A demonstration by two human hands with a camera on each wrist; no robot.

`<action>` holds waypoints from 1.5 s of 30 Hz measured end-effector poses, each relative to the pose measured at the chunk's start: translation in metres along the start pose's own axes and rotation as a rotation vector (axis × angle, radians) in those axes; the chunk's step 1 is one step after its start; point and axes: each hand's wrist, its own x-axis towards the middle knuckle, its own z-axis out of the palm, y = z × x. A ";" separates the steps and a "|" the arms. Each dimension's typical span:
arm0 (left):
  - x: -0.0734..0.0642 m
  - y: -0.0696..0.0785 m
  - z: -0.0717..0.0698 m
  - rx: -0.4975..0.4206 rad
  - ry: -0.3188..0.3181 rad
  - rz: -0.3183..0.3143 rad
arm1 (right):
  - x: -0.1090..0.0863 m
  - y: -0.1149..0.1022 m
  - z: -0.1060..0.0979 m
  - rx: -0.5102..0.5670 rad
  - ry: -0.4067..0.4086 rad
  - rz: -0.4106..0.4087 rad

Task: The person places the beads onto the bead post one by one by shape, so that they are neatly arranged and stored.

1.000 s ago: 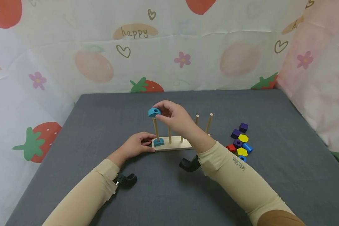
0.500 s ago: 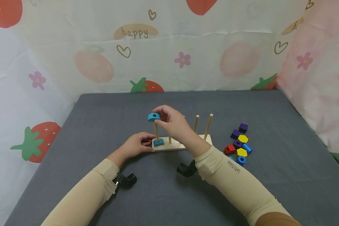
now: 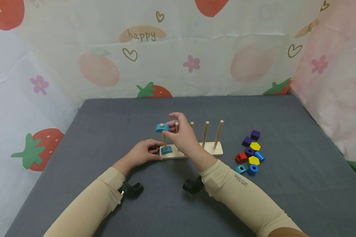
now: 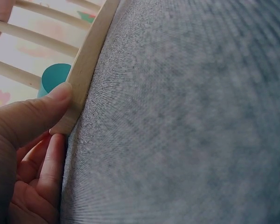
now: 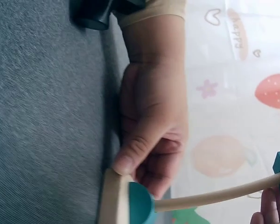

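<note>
In the head view, my right hand [image 3: 182, 135] pinches a teal half-round block [image 3: 162, 128] by its right side. The peg's tip pokes up through the block's hole, so the block sits around the upper end of the leftmost peg [image 3: 164, 141]. At the foot of that peg lies a second teal half-round block [image 3: 166, 150], flat on the wooden base [image 3: 214, 148]. My left hand [image 3: 143, 151] grips the base's left end; in the left wrist view the thumb [image 4: 60, 93] presses its edge, with fingers under the corner.
Several more upright pegs, such as the rightmost peg [image 3: 218, 134], stand on the base beside my right hand. To the right lies a group of loose blocks, among them a red block [image 3: 241, 157], a yellow hexagon [image 3: 253, 160] and a blue ring-shaped block [image 3: 252, 170].
My right hand has lowered the teal block from above the leftmost peg onto its tip, which now shows through the hole. An upper finger has lifted. The left hand stays put.
</note>
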 end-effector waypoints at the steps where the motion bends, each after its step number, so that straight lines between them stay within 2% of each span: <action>1: 0.000 0.000 0.000 0.001 0.000 -0.001 | 0.000 0.002 0.001 0.004 0.005 0.011; 7: 0.000 0.000 0.001 -0.007 -0.004 0.003 | 0.000 0.013 0.005 0.025 0.012 0.059; 14: 0.000 0.001 0.001 -0.049 -0.007 0.007 | 0.000 0.024 0.008 -0.018 0.029 0.115; 22: 0.000 0.002 0.001 0.003 0.007 -0.011 | 0.000 0.043 0.013 -0.011 0.020 0.149; 26: 0.001 0.002 0.001 -0.007 0.015 -0.007 | -0.001 0.052 0.016 -0.016 0.016 0.181; 33: 0.001 0.002 0.001 -0.028 0.014 0.004 | 0.000 0.062 0.018 -0.039 -0.006 0.183; 41: -0.001 0.004 0.002 -0.050 0.013 0.000 | 0.001 0.065 0.019 -0.146 -0.001 0.183; 45: -0.001 0.003 0.002 -0.041 0.014 -0.008 | 0.002 0.066 0.019 -0.155 -0.001 0.175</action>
